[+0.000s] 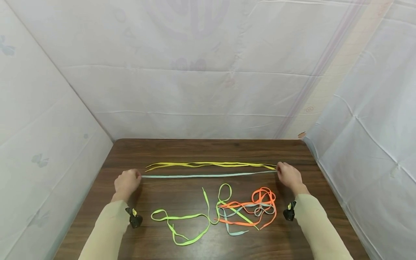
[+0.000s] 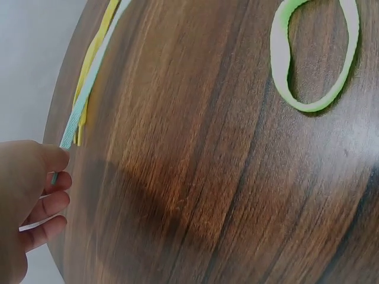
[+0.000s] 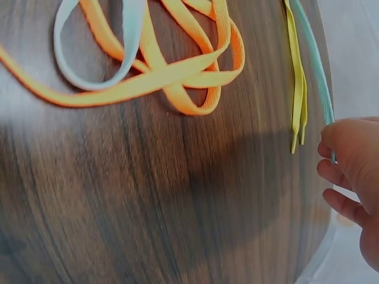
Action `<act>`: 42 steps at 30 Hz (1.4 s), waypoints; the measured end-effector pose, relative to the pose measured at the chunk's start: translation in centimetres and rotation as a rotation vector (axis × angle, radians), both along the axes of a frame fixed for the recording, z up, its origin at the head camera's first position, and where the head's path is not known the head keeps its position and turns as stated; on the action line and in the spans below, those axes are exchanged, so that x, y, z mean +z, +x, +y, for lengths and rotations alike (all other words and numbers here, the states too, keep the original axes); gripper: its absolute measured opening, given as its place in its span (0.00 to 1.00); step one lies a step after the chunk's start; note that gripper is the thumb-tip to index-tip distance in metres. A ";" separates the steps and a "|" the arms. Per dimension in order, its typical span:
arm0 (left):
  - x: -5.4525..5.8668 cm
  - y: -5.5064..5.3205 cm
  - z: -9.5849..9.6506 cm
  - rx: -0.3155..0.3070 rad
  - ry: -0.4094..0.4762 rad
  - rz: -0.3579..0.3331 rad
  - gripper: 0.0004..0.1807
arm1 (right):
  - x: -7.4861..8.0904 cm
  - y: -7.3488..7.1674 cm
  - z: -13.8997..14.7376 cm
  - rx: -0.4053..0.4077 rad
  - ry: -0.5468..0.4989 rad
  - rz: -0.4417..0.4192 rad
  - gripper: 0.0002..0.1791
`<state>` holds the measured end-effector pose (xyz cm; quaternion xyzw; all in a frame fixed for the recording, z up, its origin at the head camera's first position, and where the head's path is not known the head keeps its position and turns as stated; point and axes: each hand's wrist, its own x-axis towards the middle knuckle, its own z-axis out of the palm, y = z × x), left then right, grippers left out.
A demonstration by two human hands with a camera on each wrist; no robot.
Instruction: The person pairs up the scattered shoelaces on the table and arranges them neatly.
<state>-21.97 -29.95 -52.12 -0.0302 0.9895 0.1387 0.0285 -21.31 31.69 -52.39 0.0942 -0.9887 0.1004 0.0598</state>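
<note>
A pale mint-blue shoelace [image 1: 208, 176] is stretched almost straight across the table between both hands. The left hand [image 1: 127, 183] pinches one end between thumb and forefinger; in the left wrist view a short tip of the lace pokes out below the thumb. At the other end, the right hand [image 1: 288, 176] pinches the lace the same way, its remaining fingers loosely curled. Just beyond it, yellow shoelaces [image 1: 208, 164] lie lengthwise side by side, their tips spread a little at the left. In the right wrist view, the yellow tips [image 3: 298, 142] lie beside the right fingertips.
Nearer the person, a green shoelace [image 1: 185, 217] lies in loose loops. To its right, an orange shoelace [image 1: 275, 207] tangles with another pale blue shoelace [image 1: 237, 233]. The brown wooden table [image 1: 175, 150] meets white sheeting [image 1: 208, 94] at its back and sides.
</note>
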 end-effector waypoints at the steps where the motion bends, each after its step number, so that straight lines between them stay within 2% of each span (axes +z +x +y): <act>1: 0.0 -0.1 0.1 0.001 -0.001 -0.001 0.09 | 0.0 -0.1 -0.1 -0.009 0.002 -0.012 0.03; 8: 0.1 -0.5 1.0 0.006 0.003 0.009 0.09 | 0.0 -0.5 -0.4 -0.084 0.015 -0.123 0.05; 13: 0.2 -0.9 1.2 0.020 0.006 0.012 0.09 | 0.0 -0.6 -0.5 -0.129 0.023 -0.160 0.07; 20: -0.2 -1.2 1.4 0.043 0.014 -0.012 0.09 | -0.6 -0.5 -0.8 -0.182 0.021 -0.177 0.07; 28: -1.0 -1.2 1.6 0.061 0.015 -0.056 0.09 | -1.3 -0.2 -1.1 -0.208 0.024 -0.160 0.07; 42: -1.2 -0.5 2.3 0.119 0.066 -0.035 0.06 | -2.4 0.4 -1.3 -0.212 0.053 -0.144 0.07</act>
